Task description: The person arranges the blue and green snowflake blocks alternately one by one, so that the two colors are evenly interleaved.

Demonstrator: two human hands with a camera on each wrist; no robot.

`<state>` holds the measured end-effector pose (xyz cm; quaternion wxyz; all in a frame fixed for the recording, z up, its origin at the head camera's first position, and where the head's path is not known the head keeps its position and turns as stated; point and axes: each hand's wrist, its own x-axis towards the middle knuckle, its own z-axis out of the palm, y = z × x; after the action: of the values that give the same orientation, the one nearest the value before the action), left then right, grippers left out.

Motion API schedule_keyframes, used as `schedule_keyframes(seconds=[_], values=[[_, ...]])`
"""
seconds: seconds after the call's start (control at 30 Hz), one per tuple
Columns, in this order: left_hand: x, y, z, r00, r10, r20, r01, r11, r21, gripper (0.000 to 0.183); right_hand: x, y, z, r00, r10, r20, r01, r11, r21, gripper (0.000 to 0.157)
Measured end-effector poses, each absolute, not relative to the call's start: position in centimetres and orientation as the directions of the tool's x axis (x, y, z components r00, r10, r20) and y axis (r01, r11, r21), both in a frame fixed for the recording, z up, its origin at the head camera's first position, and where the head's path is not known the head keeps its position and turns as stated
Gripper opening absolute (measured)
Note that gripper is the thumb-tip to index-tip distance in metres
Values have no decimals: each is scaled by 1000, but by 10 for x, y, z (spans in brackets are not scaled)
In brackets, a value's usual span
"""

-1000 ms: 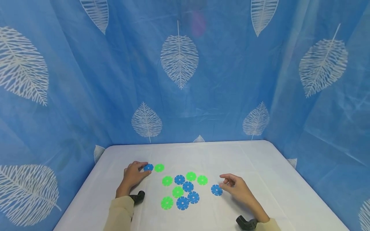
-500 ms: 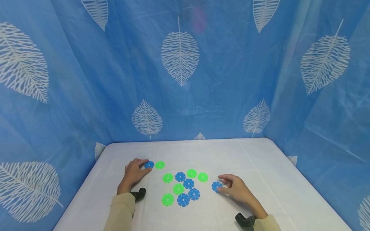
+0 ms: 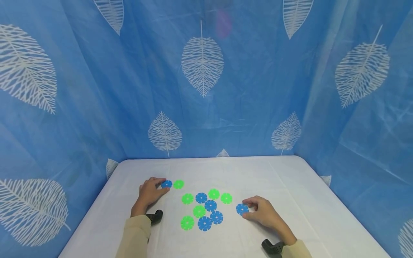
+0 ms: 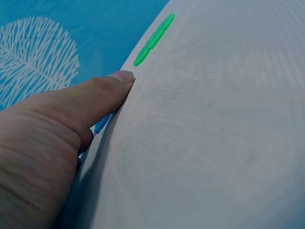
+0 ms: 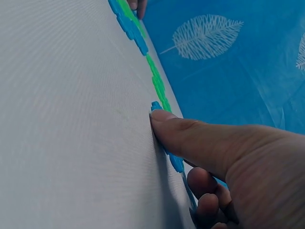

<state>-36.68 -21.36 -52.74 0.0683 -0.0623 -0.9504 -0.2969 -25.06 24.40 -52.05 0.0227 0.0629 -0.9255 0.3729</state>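
On the left of the white table, my left hand grips a blue notched disc by its edges, forefinger at the far side and thumb at the near side. Most of that disc hides behind the thumb in the left wrist view. A green notched disc lies just right of it. Over on the right, my right hand holds another blue notched disc between thumb and forefinger. Its blue edge shows under the thumb in the right wrist view, flat at the tabletop.
Between the hands several green discs and blue discs lie flat in a loose cluster, some touching. The white table ends at a blue curtain with white leaf prints. Each wrist wears a black device.
My right thumb and forefinger have moved a little left and come in around the right blue disc. The left hand keeps its place at its disc; the head view has tilted slightly.
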Motion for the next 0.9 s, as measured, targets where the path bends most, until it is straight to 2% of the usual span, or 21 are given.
schedule_keyframes(seconds=[0.43, 0.9], values=[[-367, -213, -528, -983, 78, 166, 160, 810, 564, 55, -253, 242, -520, -992, -98, 78, -125, 740, -660, 43], [-366, -213, -528, -980, 81, 181, 171, 805, 568, 54, -249, 238, -516, -992, -99, 73, -122, 703, -700, 46]])
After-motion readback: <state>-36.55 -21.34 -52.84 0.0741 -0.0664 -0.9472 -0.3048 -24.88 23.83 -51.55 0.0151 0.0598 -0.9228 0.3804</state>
